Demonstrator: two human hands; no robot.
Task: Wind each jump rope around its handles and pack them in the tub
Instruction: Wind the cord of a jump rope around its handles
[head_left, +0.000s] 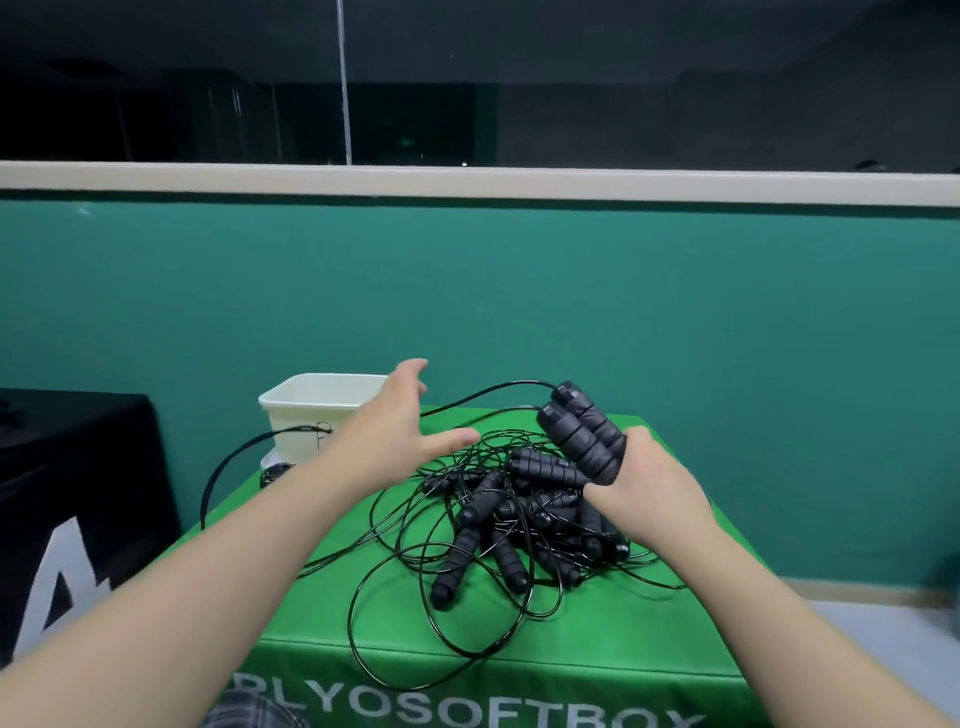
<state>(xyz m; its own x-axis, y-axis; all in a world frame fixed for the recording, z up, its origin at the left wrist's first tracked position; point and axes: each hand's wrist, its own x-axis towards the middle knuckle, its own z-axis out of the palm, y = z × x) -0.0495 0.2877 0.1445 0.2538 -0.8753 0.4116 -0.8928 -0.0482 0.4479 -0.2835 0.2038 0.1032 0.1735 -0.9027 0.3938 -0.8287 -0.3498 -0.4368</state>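
While the right hand (644, 488) grips a pair of black handles (584, 434) side by side, lifted above the green box top (332, 587), their cord (483, 395) runs off leftward toward the left hand (395, 431). That hand hovers with fingers spread and relaxed, holding nothing I can make out (whether the cord touches its fingers is unclear). Just below and between both hands lies the tangled pile of ropes (509, 525). A white tub (311, 415) stands at the far left corner, just behind the left hand.
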